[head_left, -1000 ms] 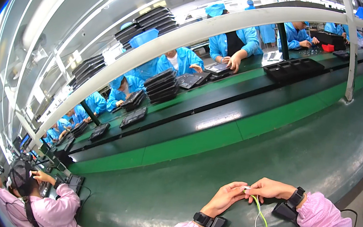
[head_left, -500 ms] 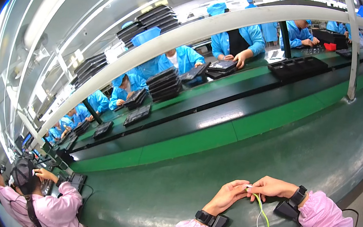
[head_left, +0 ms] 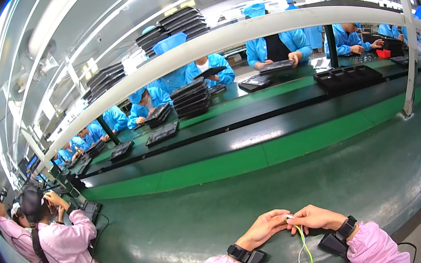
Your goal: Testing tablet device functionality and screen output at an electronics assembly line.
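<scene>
My left hand (head_left: 264,229) and my right hand (head_left: 318,218) meet above the near edge of the green table, fingertips pinched together. Between them is the upper end of a thin cable (head_left: 310,255) with a yellow-green strand and a white strand. Its small white end piece shows only partly at my fingertips. Both strands hang below my fingers, past the table edge and over my dark clothing, where the white one loops. Each wrist carries a black strap with a dark box-shaped device.
The curved green table (head_left: 195,237) lies before me, with a dark conveyor belt (head_left: 252,137) beyond it. A white rail (head_left: 223,39) crosses above. Black trays (head_left: 347,78) lie along the line. Across it sit people in blue; a person in pink (head_left: 64,235) works at my left.
My hands and the cable stay almost in place. Across the line, people have shifted and one lifts a dark tray-like piece. The person at my left has raised a hand toward the head.
</scene>
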Motion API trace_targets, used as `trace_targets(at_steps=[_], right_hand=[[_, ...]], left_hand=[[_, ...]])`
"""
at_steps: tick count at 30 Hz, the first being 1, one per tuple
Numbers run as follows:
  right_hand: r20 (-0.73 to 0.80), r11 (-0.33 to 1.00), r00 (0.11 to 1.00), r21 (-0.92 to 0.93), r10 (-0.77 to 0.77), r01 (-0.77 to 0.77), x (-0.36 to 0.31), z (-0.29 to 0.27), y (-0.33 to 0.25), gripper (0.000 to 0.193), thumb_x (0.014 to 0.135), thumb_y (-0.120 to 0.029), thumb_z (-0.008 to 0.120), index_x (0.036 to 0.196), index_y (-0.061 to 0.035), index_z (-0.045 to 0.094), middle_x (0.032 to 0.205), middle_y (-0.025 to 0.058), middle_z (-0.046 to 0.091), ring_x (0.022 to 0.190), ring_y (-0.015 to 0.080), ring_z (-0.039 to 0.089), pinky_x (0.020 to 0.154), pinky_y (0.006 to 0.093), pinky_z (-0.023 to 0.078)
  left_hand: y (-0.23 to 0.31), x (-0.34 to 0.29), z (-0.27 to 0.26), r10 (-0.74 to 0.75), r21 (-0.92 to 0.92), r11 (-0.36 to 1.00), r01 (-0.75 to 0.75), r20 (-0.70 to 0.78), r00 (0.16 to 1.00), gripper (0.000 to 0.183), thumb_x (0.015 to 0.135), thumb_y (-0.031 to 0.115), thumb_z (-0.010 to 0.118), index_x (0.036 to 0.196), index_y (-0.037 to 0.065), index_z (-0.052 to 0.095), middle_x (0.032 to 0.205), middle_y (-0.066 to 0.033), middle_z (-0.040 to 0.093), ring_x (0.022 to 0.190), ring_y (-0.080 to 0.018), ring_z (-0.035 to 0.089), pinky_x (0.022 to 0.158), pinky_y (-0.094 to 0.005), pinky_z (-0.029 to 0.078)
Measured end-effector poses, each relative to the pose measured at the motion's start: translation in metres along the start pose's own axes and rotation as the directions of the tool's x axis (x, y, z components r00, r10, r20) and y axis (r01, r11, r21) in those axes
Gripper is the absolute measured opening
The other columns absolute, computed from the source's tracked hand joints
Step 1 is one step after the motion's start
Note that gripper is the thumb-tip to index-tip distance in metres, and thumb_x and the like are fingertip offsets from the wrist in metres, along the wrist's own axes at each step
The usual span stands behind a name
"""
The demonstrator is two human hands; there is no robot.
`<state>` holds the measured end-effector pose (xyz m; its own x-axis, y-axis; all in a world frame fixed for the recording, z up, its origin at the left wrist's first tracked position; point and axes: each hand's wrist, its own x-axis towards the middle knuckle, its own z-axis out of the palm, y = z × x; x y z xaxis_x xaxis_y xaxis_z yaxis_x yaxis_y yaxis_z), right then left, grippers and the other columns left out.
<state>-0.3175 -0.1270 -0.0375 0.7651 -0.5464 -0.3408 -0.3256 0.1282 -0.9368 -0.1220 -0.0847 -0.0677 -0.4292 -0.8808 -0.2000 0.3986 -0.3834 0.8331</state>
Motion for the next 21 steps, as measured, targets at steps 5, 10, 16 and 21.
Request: trace_targets(at_steps=[5, 10, 16, 21], right_hand=[[0.004, 1.0, 1.0, -0.001, 0.006, -0.006, 0.0005, -0.0003, 0.0004, 0.036, 0.089, -0.034, 0.05, 0.091, -0.0015, 0.064, 0.074, 0.0016, 0.063, 0.055, 0.0061, 0.05, 0.049, 0.0193, 0.042], [-0.008, 0.999, 0.999, 0.002, 0.044, -0.044, 0.0007, 0.0007, 0.0006, 0.035, 0.089, -0.034, 0.05, 0.091, -0.002, 0.064, 0.073, 0.0013, 0.063, 0.054, 0.006, 0.05, 0.049, 0.0191, 0.042], [-0.018, 0.999, 0.999, 0.004, 0.051, -0.051, -0.0024, 0.0018, -0.0036, 0.033, 0.089, -0.032, 0.05, 0.09, -0.002, 0.064, 0.073, 0.0011, 0.063, 0.054, 0.0059, 0.05, 0.05, 0.0187, 0.042], [-0.004, 1.0, 1.0, 0.004, 0.024, -0.024, -0.0037, 0.0028, -0.0083, 0.033, 0.089, -0.032, 0.05, 0.089, -0.0017, 0.064, 0.073, 0.0013, 0.063, 0.054, 0.0058, 0.05, 0.049, 0.0186, 0.042]], left_hand=[[-0.0008, 0.0008, -0.0017, -0.005, 0.007, 1.0, 0.005, -0.009, 1.0, 0.027, 0.089, 0.013, 0.05, 0.111, -0.003, 0.048, 0.11, -0.0132, 0.055, 0.103, -0.0208, 0.053, 0.095, -0.0333, 0.041], [-0.0007, -0.0001, -0.0013, -0.008, -0.011, 1.0, 0.008, 0.014, 1.0, 0.027, 0.089, 0.013, 0.05, 0.111, -0.003, 0.048, 0.109, -0.0131, 0.055, 0.103, -0.0204, 0.053, 0.095, -0.033, 0.041], [0.0008, -0.0013, 0.001, 0.008, -0.016, 1.0, -0.007, 0.024, 1.0, 0.027, 0.089, 0.013, 0.05, 0.111, -0.003, 0.048, 0.109, -0.0126, 0.055, 0.102, -0.0194, 0.053, 0.094, -0.032, 0.041], [0.0014, -0.0027, 0.0015, 0.017, -0.02, 1.0, -0.017, 0.019, 1.0, 0.028, 0.089, 0.013, 0.049, 0.112, -0.003, 0.048, 0.109, -0.0123, 0.054, 0.102, -0.0188, 0.053, 0.094, -0.0316, 0.041]])
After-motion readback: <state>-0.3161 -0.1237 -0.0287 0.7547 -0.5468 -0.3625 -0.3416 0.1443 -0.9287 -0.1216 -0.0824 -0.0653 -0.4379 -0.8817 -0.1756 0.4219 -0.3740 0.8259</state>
